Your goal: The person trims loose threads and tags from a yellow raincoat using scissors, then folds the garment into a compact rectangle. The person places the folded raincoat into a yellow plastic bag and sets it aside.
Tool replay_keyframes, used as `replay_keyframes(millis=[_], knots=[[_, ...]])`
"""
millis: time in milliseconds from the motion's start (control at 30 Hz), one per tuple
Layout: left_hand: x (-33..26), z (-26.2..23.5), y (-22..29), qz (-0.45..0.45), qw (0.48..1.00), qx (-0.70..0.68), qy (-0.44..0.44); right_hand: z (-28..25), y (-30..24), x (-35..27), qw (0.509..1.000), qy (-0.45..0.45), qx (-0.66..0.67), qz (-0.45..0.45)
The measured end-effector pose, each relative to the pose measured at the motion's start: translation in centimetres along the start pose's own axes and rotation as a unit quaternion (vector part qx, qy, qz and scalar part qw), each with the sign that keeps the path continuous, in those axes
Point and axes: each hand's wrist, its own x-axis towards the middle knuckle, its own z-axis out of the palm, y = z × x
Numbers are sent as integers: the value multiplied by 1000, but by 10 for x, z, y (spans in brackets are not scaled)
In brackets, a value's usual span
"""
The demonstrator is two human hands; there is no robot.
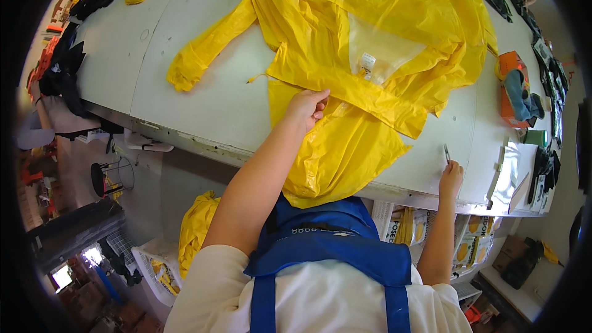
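A yellow raincoat [382, 0] lies spread on the white table, one sleeve [213, 46] stretched out to the left. Its pale inner lining [382, 46] shows in the middle, with a small white label [368, 60]. A loose yellow flap [333, 154] of the coat hangs over the near table edge against my blue apron. My left hand [306, 110] is closed on the coat's folded band, thumb and fingers pinched together. At the right, my right hand [451, 177] grips a small pointed metal tool [447, 154], its tip upward; its exact kind is unclear.
An orange box [512, 71] with grey-blue cloth and a green roll [535, 138] stand at the table's right. Clear plastic sheets [505, 169] lie nearby. Below the table are a white basket [154, 271] with yellow garments and printed packages [475, 240]. Other people are partly visible at both sides.
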Motion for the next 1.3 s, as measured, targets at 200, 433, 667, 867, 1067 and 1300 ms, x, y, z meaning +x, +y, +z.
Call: replay_keyframes(millis=[200, 433, 667, 867, 1067, 1300], knots=[[-25, 0, -1, 15, 999, 30, -1, -15, -137, -11, 949, -39, 303, -70], [-52, 13, 0, 85, 994, -23, 58, 15, -292, -19, 859, -85, 196, -466], [-51, 11, -5, 61, 995, -66, 48, 41, -301, -23, 807, -78, 143, -568], [-52, 9, -1, 58, 996, -62, 37, 48, -304, -22, 798, -75, 144, -581], [-54, 4, 3, 50, 998, -6, 34, 52, -313, -16, 794, -87, 177, -575], [-59, 7, 11, 61, 997, 24, 46, 59, -326, -18, 793, -133, 200, -559]])
